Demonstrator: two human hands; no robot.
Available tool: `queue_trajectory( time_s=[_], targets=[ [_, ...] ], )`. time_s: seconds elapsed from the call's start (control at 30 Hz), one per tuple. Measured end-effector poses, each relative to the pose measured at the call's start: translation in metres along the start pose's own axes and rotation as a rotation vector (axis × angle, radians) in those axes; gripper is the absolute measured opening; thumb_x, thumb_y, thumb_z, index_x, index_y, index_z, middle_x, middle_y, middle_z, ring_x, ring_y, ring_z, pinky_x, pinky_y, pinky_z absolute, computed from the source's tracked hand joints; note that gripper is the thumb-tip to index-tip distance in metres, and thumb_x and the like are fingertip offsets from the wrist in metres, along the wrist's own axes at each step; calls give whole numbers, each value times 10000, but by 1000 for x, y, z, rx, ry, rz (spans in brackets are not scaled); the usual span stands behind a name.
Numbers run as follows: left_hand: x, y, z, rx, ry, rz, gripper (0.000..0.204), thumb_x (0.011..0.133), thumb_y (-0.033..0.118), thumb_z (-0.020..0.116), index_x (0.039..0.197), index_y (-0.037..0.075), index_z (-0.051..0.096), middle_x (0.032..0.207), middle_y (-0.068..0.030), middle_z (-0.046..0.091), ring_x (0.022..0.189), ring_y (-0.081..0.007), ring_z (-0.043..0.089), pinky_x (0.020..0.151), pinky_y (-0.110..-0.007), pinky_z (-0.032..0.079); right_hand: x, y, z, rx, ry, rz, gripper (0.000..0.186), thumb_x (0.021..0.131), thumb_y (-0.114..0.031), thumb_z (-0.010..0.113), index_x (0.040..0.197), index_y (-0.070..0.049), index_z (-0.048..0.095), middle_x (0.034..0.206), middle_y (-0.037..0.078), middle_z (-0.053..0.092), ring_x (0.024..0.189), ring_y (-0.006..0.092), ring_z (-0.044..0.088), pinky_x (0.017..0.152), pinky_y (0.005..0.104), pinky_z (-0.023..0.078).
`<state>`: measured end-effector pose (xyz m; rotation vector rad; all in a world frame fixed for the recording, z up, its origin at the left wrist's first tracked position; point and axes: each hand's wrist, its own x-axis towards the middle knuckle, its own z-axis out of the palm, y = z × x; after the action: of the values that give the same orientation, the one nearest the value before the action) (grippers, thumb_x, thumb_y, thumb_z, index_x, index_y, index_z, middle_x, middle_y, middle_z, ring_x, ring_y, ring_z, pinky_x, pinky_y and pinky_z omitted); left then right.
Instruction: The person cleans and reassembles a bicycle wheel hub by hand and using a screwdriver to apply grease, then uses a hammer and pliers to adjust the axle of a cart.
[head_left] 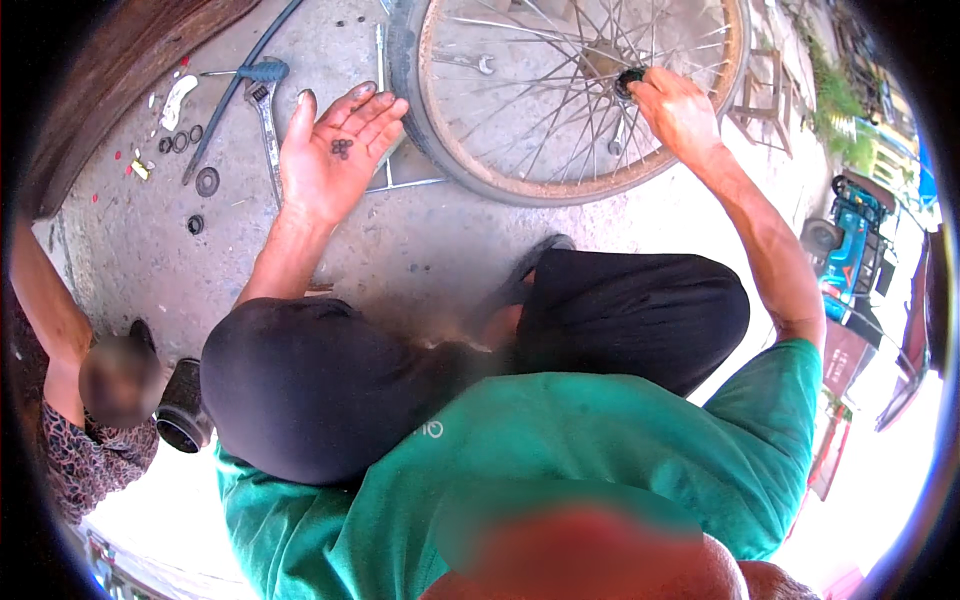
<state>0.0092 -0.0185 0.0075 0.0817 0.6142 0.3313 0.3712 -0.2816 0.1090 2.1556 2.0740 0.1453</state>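
Note:
My left hand (335,150) is palm up with its fingers stretched out. Several small dark balls (341,149) rest on its palm. To the right lies a spoked wheel (480,188) with a rusty rim and a grey tyre. At the wheel's dark, greasy hub (628,82), the fingers of my right hand (678,108) are pinched together. Whatever they hold there is hidden. Just left of my left hand, an adjustable wrench (268,125) lies on the ground beside a screwdriver (262,72) with a blue handle.
Washers (207,181) and nuts (195,224) are scattered at left, near a thin black cable (228,110). Through the spokes shows an open-end wrench (470,62). Another person's arm (50,295) enters from the left. A blue vehicle (850,240) stands far right.

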Motion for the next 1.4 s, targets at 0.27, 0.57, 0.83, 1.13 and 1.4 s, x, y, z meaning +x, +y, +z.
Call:
queue_trajectory(
  time_s=[0.27,0.57,0.83,1.13,1.4],
  targets=[
    [5,3,-11,-10,-93,8,676,1091,537,363,1244,-84,580,1270,-283,634,1273,-435,584,1086,-506,462,-12,-1,-12,147,93,200,147,890,-150,736,1031,-109,741,955,63,707,845,303,714,733,400,586],
    [4,1,-7,-6,-92,-8,663,1096,525,353,1242,-80,582,1266,-280,639,1274,-430,585,1088,-503,464,-13,3,6,122,113,150,131,888,-181,749,1004,-120,742,908,63,708,799,298,711,700,403,579],
    [1,2,-6,-6,-99,-4,660,1091,527,372,1253,-76,587,1272,-276,641,1281,-428,582,1096,-501,459,-6,0,8,39,133,138,99,875,-188,754,949,-129,726,802,64,628,755,283,677,673,413,555],
    [-1,3,-6,6,-81,8,669,1084,536,386,1259,-78,586,1279,-277,638,1283,-431,579,1098,-505,454,-19,1,11,-38,162,61,150,857,-148,743,1006,-133,747,828,33,591,781,237,641,695,385,550],
    [3,1,-7,-6,-125,-6,670,1082,535,389,1261,-82,581,1285,-278,634,1280,-432,580,1095,-505,450,-29,-12,-3,-191,-26,31,376,839,-97,693,1214,-96,715,915,53,597,883,248,623,743,399,541]
  ],
)
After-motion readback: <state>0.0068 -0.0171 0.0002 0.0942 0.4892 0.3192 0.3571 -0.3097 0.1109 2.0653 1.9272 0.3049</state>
